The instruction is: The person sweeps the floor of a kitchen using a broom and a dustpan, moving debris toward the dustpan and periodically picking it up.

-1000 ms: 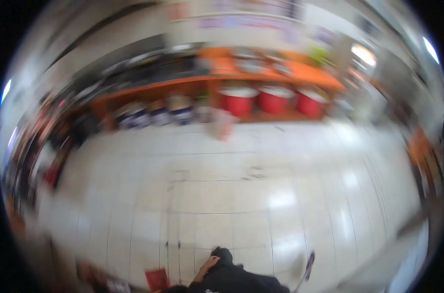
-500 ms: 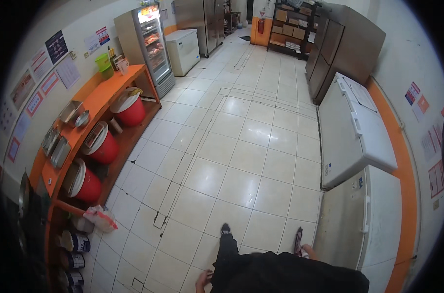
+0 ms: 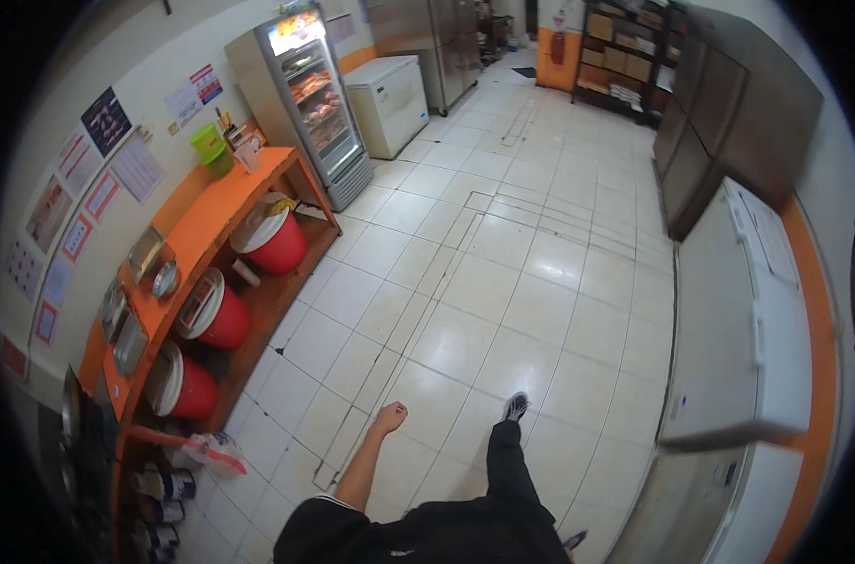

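Note:
My left hand (image 3: 391,416) swings out ahead of my body over the tiled floor, its fingers curled in with nothing seen in them. It touches nothing. My right hand is almost wholly hidden behind my dark shirt at the lower edge. Beside the shirt there, the end of a slim dark purple object (image 3: 575,540) pokes out, at the place of my right hand. Its kind I cannot make out. One foot in a dark shoe (image 3: 516,406) is stepped forward on the floor.
Left: an orange counter (image 3: 197,211) with metal trays above and red tubs (image 3: 282,246) below; a plastic bag (image 3: 216,453) juts onto the floor. Beyond stand a glass-door fridge (image 3: 310,103) and small chest freezer (image 3: 387,105). White chest freezers (image 3: 728,310) and a steel fridge (image 3: 728,122) line the right.
I have stepped forward, and the view has turned a little left. My left hand has swung up and forward from beside my leg. My right hand has dropped back mostly out of sight.

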### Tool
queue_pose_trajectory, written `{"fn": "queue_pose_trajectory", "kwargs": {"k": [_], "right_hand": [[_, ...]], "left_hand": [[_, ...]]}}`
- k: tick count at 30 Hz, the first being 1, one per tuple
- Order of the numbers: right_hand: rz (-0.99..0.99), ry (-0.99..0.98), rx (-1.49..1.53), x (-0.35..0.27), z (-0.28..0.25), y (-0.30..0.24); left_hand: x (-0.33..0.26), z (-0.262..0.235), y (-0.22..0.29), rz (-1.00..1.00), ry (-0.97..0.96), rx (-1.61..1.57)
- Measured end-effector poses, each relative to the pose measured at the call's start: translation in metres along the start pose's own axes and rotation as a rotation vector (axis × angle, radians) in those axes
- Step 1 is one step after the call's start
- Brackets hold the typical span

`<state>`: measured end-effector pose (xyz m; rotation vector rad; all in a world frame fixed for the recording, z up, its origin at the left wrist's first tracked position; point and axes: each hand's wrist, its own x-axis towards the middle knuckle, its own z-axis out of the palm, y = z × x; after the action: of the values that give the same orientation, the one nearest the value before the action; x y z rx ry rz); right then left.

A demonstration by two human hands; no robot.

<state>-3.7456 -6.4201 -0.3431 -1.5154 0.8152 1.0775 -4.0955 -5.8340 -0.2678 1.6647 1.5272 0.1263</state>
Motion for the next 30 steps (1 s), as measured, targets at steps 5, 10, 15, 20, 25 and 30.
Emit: {"fn": "queue_pose_trajectory", "kwargs": {"k": [5,10,15,20,25,30], "right_hand": [[0.007,-0.07,-0.087,0.031,0.144,-0.174],[0.03,-0.208,-0.156,0.073,0.296,-0.336],[0.254,-0.339,-0.106,0.15,0.455,-0.48],[-0.1,-0.312,0.103,0.124,0.664,-0.612],[-0.181,-0.232,0.143,0.152,0.79,-0.739],[-0.13,-0.502,-0.136,0.175,0.911,-0.84]], "left_hand": [[0.045,0.033,0.039,-0.037,-0.218,0.188],[0.061,0.079,0.089,-0.317,-0.473,0.102],[0.065,0.122,0.169,-0.144,-0.062,-0.217],[0.199,0.15,0.173,-0.401,-0.504,-0.217],[0.441,0.092,0.23,-0.862,-0.338,-0.448],[0.748,-0.045,0.352,-0.373,0.022,-0.423]]}}
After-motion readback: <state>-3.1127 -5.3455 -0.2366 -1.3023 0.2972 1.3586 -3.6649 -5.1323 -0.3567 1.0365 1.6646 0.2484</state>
